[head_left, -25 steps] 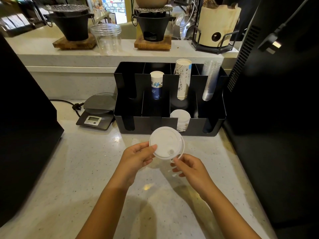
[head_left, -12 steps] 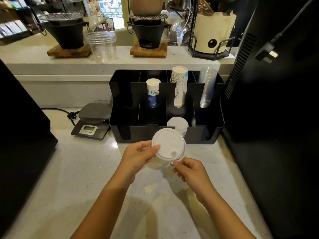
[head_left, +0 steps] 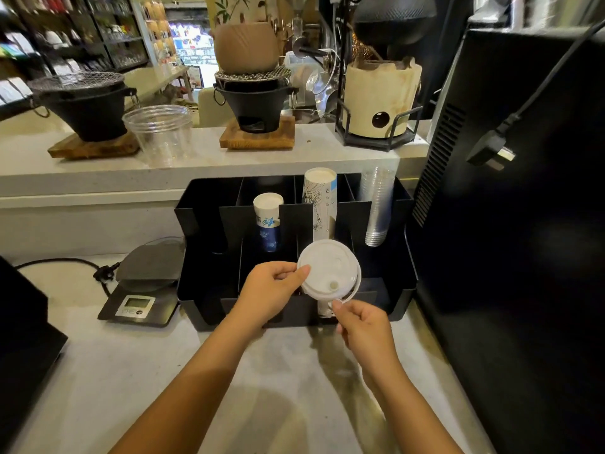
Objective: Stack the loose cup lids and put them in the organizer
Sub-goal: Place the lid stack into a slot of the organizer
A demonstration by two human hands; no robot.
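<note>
holding lids over the organizer

white lids [head_left: 328, 269] are being pinched at the edges by both hands, left hand [head_left: 269, 291] on the left rim, right hand [head_left: 365, 324] below. they are hovering above the front slots of the black organizer [head_left: 406, 283], on the pale counter [head_left: 131, 371].

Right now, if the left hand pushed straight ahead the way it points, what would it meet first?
Probably a divider wall of the black compartmented organizer, since the left hand, gripping the white plastic cup lid, already hovers over its front compartments; depth is unclear.
</note>
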